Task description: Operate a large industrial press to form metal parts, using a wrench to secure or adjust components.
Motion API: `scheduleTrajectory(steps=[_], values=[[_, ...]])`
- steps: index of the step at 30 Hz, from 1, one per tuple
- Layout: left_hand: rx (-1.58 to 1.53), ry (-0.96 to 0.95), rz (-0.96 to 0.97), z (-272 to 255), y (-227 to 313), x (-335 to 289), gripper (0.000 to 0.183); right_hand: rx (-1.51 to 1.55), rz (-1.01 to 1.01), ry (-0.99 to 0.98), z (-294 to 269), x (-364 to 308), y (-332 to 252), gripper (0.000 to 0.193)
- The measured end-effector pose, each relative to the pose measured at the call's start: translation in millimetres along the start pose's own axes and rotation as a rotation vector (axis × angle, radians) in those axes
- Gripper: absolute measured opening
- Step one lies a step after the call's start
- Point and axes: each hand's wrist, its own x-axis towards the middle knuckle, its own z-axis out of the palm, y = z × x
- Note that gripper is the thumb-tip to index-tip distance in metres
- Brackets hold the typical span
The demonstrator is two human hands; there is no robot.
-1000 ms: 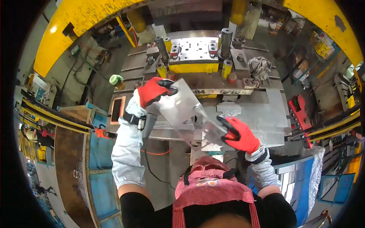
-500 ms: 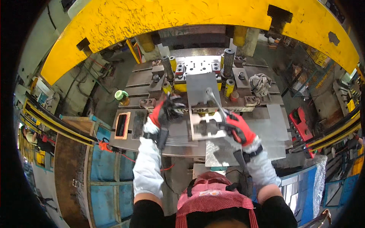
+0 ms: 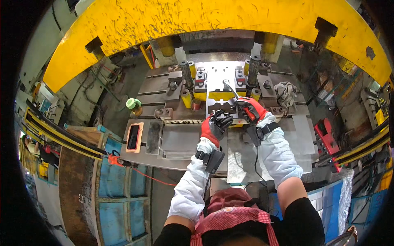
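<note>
Plate [image 3: 215,85] now further over die [image 3: 200,96], L hand [image 3: 217,126] closer vs. prev.

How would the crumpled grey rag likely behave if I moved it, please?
The rag would probably droop when lifted, judging by its soft folds. If pushed, it seems likelier to bunch than roll, given its crumpled, irregular shape.

Grey metal press bed [image 3: 164,161] beneath a phone [image 3: 133,137] and a sheet stack [image 3: 180,137].
</note>
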Motion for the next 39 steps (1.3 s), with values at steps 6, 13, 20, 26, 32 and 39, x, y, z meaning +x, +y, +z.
scheduleTrajectory(steps=[6, 13, 20, 26, 32, 39], values=[[1.158, -0.213, 0.308, -4, -1, 4, 0.041, -0.274, -0.243, 0.086, 7, -2, 9, 0.016], [-0.005, 0.101, -0.013, 9, -5, 9, 0.038, -0.301, -0.405, 0.195, 6, -44, -13, 0.018], [-0.014, 0.241, -0.011, 30, 1, 3, 0.032, 0.318, 0.143, 0.729, 17, -201, 46, 0.04], [-0.071, 0.234, -0.017, 21, 1, 3, 0.027, 0.194, 0.176, 0.922, 2, -279, 133, 0.023], [-0.097, 0.225, -0.042, 22, 2, 8, 0.026, 0.45, 0.298, 1.198, -4, -280, 147, 0.028], [-0.02, 0.273, 0.008, 26, -2, 5, 0.03, 0.532, 0.464, 1.193, -4, -281, 131, 0.049]])
